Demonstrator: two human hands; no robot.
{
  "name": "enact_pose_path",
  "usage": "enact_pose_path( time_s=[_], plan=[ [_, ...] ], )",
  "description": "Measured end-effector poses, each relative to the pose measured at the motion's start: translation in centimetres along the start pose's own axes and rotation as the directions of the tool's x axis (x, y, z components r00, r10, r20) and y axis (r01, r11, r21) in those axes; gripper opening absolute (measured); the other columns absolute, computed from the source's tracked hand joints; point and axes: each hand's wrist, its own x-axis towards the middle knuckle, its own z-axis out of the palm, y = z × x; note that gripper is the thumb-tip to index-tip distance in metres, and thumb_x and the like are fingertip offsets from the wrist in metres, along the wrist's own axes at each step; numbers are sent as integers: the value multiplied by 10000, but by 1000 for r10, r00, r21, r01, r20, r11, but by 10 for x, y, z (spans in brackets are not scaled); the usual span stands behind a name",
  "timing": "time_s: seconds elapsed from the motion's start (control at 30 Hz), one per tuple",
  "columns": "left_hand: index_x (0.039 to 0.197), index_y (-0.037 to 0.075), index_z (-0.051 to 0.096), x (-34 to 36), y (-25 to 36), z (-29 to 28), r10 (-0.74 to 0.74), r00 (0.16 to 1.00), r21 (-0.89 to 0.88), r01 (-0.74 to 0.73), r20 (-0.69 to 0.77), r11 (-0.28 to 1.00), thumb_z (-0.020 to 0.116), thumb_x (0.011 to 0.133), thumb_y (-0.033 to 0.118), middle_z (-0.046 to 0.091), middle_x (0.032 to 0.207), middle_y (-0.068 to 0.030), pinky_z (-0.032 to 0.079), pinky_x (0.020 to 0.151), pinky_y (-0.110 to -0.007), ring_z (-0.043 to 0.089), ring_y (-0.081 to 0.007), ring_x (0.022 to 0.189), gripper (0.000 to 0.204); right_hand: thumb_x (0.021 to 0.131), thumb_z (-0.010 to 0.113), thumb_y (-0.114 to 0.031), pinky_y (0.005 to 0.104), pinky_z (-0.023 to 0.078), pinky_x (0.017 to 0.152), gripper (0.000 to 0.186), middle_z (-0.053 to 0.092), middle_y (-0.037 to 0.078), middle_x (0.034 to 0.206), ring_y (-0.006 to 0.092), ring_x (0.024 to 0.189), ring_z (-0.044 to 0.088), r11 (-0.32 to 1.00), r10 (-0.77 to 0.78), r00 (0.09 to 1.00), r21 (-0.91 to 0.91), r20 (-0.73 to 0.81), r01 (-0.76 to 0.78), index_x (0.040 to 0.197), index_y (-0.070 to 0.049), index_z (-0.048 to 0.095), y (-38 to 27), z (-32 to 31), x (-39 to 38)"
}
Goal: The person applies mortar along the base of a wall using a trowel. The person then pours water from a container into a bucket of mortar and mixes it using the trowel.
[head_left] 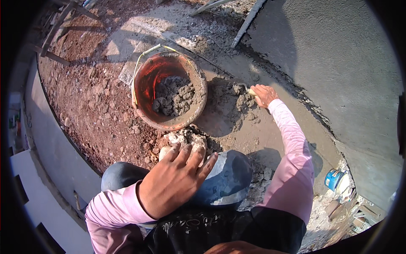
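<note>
My right hand [263,95] grips the pale handle of a trowel [251,91], whose blade [238,88] is in lumpy grey mortar [224,114] on the concrete strip to the right of a bucket. That orange-red bucket [198,101], caked with grey, has clods of mortar [177,97] inside and a raised wire handle. My left hand [175,182] hangs palm down with fingers spread beside my knee [226,173]; whether it rests on anything is unclear. Under its fingertips is a pale, mud-caked object [186,139] that I cannot clearly identify.
A grey rendered wall [338,55] rises at the right, a small blue tub [333,180] at its foot. Reddish rubble soil [89,118] lies left of the bucket, bordered by a concrete edge [46,114]. Wooden boards [59,34] stand at the upper left.
</note>
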Motion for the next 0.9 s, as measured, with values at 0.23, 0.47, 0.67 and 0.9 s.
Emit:
enact_pose_path(
  time_s=[0.23, 0.47, 0.67, 0.9],
  plan=[
    [1349, 26, 455, 12, 6, 4, 66, 998, 41, -66, -2, 997, 532, 868, 184, 540, 1228, -206, 428, 981, -408, 537, -335, 1136, 513, 809, 609, -123, 371, 525, 658, 338, 600, 95, 854, 271, 777, 632, 897, 441, 821, 199, -363, -394, 1134, -47, 556, -54, -2, 28],
    [1335, 44, 480, 16, 26, 7, 99, 995, 29, -98, -21, 995, 653, 802, 189, 534, 1240, -171, 428, 995, -407, 535, -323, 1143, 579, 887, 615, -308, 301, 462, 429, 275, 540, 43, 719, 138, 526, 529, -712, 238, 750, 635, 617, -298, 1005, -68, 549, -200, 35, 50],
    [1330, 37, 475, 25, 20, 20, 31, 999, -3, -31, 38, 1000, 654, 817, 176, 539, 1247, -179, 451, 965, -406, 542, -348, 1147, 561, 862, 652, -357, 339, 445, 419, 275, 543, 38, 668, 164, 477, 515, -532, 514, 574, 762, 638, -370, 893, -100, 560, -250, 74, 58],
    [1364, 54, 443, 20, 16, 13, -39, 999, -26, 38, -10, 999, 646, 829, 173, 533, 1259, -188, 452, 963, -412, 529, -367, 1163, 585, 864, 656, -313, 300, 434, 334, 238, 559, 53, 633, 146, 420, 520, -659, 682, 468, 750, 562, 59, 869, -98, 552, -268, 92, -57]
  ],
)
